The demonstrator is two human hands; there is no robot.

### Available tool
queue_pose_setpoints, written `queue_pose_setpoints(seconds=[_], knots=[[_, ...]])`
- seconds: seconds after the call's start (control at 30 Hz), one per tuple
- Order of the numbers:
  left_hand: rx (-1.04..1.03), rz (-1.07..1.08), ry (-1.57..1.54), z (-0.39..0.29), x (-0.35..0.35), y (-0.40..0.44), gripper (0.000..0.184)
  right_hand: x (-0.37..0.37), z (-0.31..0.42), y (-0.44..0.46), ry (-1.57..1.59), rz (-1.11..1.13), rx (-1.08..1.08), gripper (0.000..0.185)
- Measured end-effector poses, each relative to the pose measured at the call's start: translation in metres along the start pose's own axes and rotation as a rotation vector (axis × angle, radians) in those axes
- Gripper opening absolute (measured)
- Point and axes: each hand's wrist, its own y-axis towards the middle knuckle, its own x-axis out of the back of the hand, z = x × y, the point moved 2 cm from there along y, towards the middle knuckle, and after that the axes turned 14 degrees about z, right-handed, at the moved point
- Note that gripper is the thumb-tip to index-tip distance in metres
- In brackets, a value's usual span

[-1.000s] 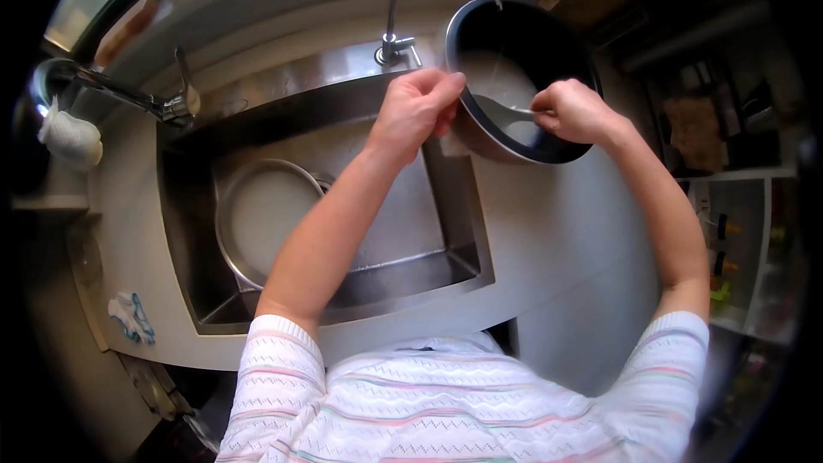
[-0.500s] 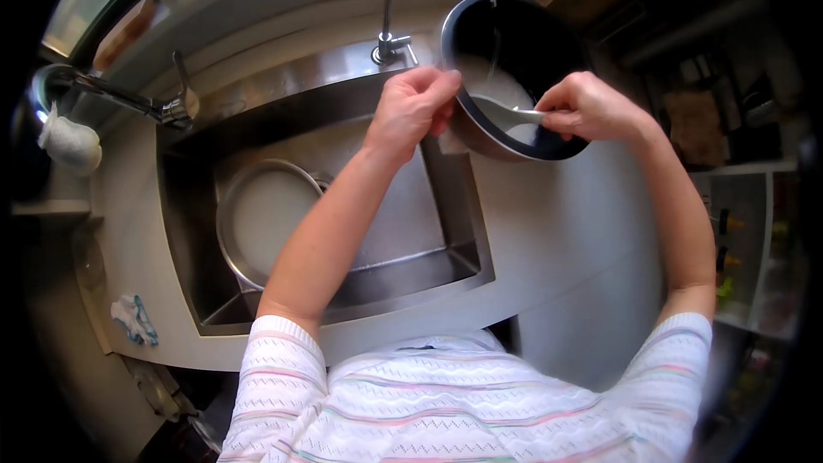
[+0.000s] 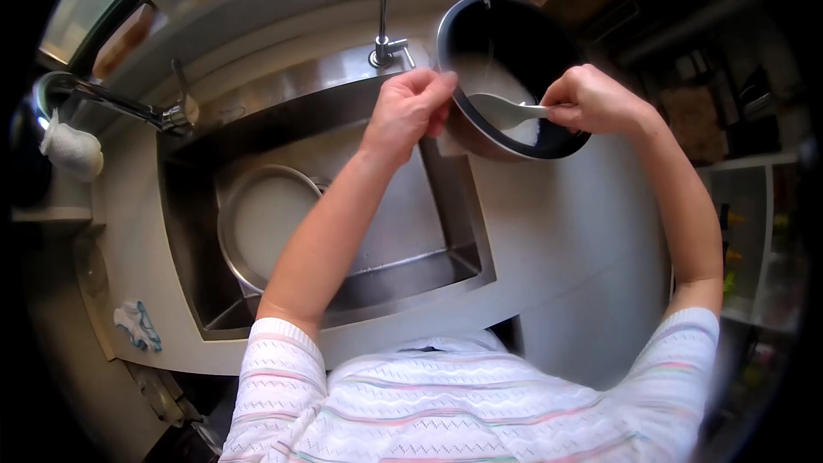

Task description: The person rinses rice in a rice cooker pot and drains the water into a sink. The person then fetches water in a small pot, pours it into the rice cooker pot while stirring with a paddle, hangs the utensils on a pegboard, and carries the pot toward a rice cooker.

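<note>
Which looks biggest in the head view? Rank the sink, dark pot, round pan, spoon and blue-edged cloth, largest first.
1. Sink
2. Dark pot
3. Round pan, judged with part of it hidden
Last, unranked: spoon and blue-edged cloth, which look too alike in size.

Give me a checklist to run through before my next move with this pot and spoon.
1. Left hand at the rim of the pot: ok.
2. Right hand holding the spoon by its handle: ok.
3. Spoon's bowl within the pot's opening: ok.
4. Slim tap with its spout over the pot: ok.
5. Pot's base flat on the counter: cannot tell, the underside is hidden.
6. Sink free of other cookware: not ok, a pan sits there.
</note>
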Motion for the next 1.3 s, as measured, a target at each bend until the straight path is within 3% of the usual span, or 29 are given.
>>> queue_pose_setpoints(seconds=[0.07,0.13,0.2,0.27,0.4,0.57,0.67,0.73,0.8,0.87,0.93,1.13,1.2,1.3], knots=[[-0.005,0.001,-0.007,-0.001,-0.002,0.001,0.026,-0.013,0.001,0.009,0.066,0.065,0.059,0.020],[0.006,-0.010,-0.009,-0.001,-0.001,0.000,0.026,-0.019,-0.011,0.027,-0.219,-0.069,0.002,0.022],[0.000,-0.004,0.008,-0.003,-0.001,0.000,0.025,-0.008,-0.018,0.026,-0.284,-0.164,-0.088,0.021],[0.000,-0.006,0.006,-0.002,-0.001,-0.001,0.025,0.009,-0.024,0.016,-0.133,-0.275,-0.059,0.018],[0.008,-0.005,-0.006,-0.003,-0.002,0.001,0.025,0.021,-0.045,0.040,-0.336,-0.480,-0.177,0.018],[0.000,0.005,0.001,-0.001,0.000,0.001,0.025,-0.018,-0.018,0.056,-0.274,-0.264,0.089,0.023],[-0.008,0.014,-0.006,0.000,-0.001,0.001,0.024,-0.016,-0.005,0.027,-0.316,-0.048,0.103,0.023],[-0.011,0.015,-0.011,0.002,0.000,0.001,0.024,-0.004,-0.003,0.007,-0.267,-0.023,0.101,0.023],[-0.002,0.005,-0.012,0.001,-0.001,0.000,0.023,0.002,0.002,-0.007,0.005,0.032,0.033,0.023],[-0.002,0.001,-0.015,0.000,-0.003,0.001,0.023,-0.011,-0.006,0.006,-0.082,0.081,0.089,0.022],[-0.003,0.002,-0.012,0.000,-0.002,0.001,0.023,-0.014,-0.016,0.022,-0.330,-0.054,-0.015,0.020],[-0.006,-0.014,-0.008,-0.002,-0.003,0.001,0.024,0.009,-0.043,0.027,-0.228,-0.360,-0.139,0.017],[-0.013,0.002,-0.013,0.000,-0.002,0.003,0.024,-0.006,-0.039,0.037,-0.389,-0.283,-0.189,0.015],[-0.005,0.011,-0.012,0.001,0.001,0.002,0.024,-0.003,-0.013,0.016,-0.203,-0.061,-0.074,0.019]])
